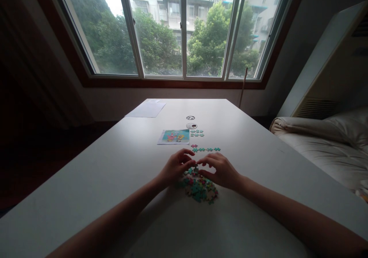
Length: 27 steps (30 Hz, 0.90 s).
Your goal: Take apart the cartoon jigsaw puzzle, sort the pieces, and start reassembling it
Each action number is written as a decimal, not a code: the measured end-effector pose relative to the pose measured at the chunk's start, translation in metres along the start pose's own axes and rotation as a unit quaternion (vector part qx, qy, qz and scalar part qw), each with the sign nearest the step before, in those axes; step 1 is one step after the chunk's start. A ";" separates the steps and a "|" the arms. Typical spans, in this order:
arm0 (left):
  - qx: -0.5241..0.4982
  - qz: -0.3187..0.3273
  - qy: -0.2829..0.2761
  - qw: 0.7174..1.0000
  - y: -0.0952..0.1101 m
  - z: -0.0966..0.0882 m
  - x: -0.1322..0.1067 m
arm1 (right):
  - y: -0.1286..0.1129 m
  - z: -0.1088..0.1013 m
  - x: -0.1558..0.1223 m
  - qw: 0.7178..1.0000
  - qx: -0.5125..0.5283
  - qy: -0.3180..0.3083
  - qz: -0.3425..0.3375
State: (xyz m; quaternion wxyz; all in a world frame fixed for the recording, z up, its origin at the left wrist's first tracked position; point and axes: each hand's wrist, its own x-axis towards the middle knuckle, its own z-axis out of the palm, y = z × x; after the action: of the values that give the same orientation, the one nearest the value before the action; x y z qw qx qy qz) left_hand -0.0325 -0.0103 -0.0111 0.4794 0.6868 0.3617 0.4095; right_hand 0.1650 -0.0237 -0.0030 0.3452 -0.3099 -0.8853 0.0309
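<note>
Both hands are over a loose pile of small jigsaw puzzle pieces (198, 191), mostly green with some red, yellow and pale ones. My left hand (176, 167) has its fingers curled, and a single green puzzle piece (196, 169) shows at its thumb tip, seemingly pinched there. Reaching in from the other side, my right hand (220, 170) has thumb and fingers apart, its index fingertip close to that piece; whether it touches cannot be made out. Beyond the hands lies a row of green pieces (202, 149), with a pink piece (194, 146) just behind it.
A cartoon picture sheet (176, 136) lies beyond the hands, beside two short rows of pieces (197, 133). Two round items (191, 126) sit behind them. White paper (146, 110) is at the white table's (97, 181) far left corner. A sofa (319, 143) stands right.
</note>
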 end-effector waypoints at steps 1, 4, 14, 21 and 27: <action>0.021 0.008 0.006 1.000 -0.001 -0.003 0.000 | 0.003 -0.002 0.000 1.000 -0.007 0.012 -0.001; 0.130 0.027 0.022 0.991 -0.004 -0.012 0.000 | 0.014 -0.009 0.001 0.997 -0.035 0.062 0.005; 0.311 0.062 -0.032 0.948 -0.006 -0.008 -0.005 | 0.042 -0.020 -0.002 0.989 -0.084 0.118 0.008; 0.350 0.048 -0.058 0.934 -0.007 -0.007 -0.007 | 0.040 -0.019 -0.002 0.990 -0.087 0.114 0.010; 0.359 0.040 -0.066 0.930 -0.007 -0.007 -0.007 | 0.042 -0.016 0.001 0.991 -0.101 0.082 0.025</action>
State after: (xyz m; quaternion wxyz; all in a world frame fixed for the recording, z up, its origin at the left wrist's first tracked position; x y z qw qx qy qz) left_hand -0.0424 -0.0126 -0.0179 0.2069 0.8524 0.4244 0.2248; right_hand 0.1967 0.0083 -0.0020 0.3828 -0.3668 -0.8444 -0.0761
